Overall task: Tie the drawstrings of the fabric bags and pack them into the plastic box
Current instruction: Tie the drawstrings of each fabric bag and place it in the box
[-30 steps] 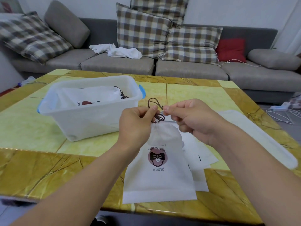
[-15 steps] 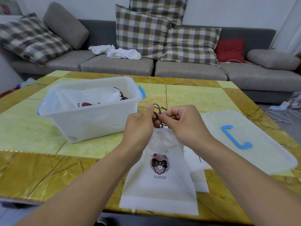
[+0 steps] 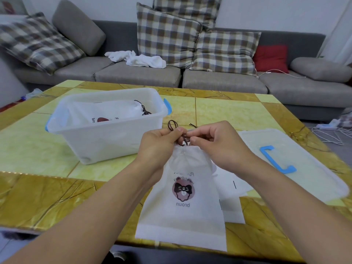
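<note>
Drawstring [image 3: 182, 134] pinched between left hand [image 3: 159, 147] and right hand [image 3: 217, 144] atop near-far fabric bag [image 3: 183, 195]; plastic box [image 3: 106, 126] far-left, nearer left hand.

I see the yellow marbled desk [image 3: 228, 115] carrying a plastic box [image 3: 106, 138], its lid [image 3: 304, 168], and flat white fabric bags [image 3: 182, 216].

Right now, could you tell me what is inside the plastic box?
The plastic box holds at least one white fabric bag, its dark drawstring showing. Its frosted walls and that bag hide anything beneath.
</note>
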{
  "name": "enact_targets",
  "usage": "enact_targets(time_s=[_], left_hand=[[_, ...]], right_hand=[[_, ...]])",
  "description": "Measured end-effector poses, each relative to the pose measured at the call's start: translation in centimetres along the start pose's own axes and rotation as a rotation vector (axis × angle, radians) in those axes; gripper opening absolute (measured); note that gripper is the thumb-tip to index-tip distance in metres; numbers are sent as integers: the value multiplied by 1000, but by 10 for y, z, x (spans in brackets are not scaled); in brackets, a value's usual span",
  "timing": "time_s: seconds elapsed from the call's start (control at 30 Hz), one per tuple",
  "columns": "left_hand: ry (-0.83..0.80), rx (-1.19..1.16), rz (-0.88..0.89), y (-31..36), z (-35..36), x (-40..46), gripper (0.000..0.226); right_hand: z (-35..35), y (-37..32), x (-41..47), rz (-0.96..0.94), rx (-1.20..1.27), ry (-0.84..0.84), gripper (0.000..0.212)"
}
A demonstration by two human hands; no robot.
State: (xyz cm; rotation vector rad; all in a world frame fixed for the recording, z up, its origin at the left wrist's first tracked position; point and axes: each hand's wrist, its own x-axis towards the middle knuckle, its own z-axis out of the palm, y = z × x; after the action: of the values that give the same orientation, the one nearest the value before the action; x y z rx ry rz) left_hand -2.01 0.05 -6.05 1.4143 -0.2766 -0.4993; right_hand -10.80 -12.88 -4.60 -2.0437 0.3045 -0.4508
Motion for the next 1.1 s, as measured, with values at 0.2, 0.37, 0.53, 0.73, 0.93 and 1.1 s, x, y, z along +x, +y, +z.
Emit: enact_targets(time_s=[0.2,0.37,0.53,0.73,0.93,1.1], left_hand=[[45,174,203,-3,8,-5,29],[17,159,203,-4,10,-5,28],[-39,45,115,-5,7,-4,20],[40,224,218,-3,-2,4,23],[9,285,321,0,0,0,10],[43,200,245,-1,1,1,12]], right_hand=[[5,-3,-2,61,189,96,4],[8,-4,-3,33,194,121,5],[8,1,0,-15,8,116,13],[-10,-3,1,23,-71,30,10],[-8,-6,-2,6,2,151,12],[-2,-8,-4,-34,-30,72,8]])
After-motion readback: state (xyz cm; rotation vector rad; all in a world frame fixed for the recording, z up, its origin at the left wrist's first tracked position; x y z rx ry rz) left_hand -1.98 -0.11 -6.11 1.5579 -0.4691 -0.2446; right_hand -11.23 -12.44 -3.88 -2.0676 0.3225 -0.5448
